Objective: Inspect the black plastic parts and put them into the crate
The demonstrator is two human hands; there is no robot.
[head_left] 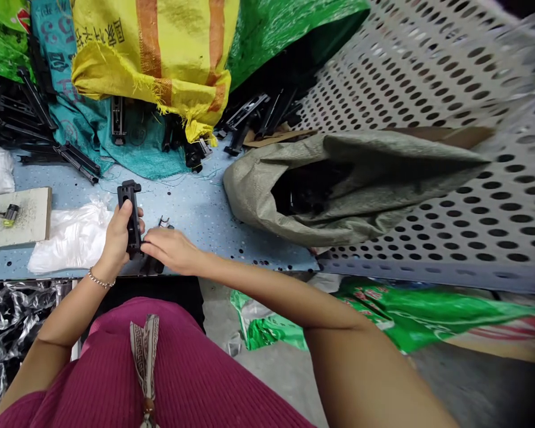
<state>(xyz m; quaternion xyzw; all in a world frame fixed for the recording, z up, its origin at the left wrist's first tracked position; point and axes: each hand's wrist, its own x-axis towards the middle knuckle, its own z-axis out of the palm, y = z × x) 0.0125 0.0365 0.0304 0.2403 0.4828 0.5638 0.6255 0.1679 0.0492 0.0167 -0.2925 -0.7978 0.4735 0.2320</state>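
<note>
My left hand [118,232] is closed around a long black plastic part [129,217], held upright with the thumb on its face. Close to its lower end, my right hand [172,249] has its fingers pinched together; whether something small is between them is hidden. Just behind the right fingers, another black part [164,222] with a shiny metal piece shows on the table edge. Left of my left hand lies a bundle of white plastic bags [74,235].
A grey woven sack [258,196] lies open at the right with dark contents, against a perforated panel [428,77]. Yellow [182,47] and teal sacks [71,125] spill black parts at the back. A pale board [31,223] bearing a small tool is at the left.
</note>
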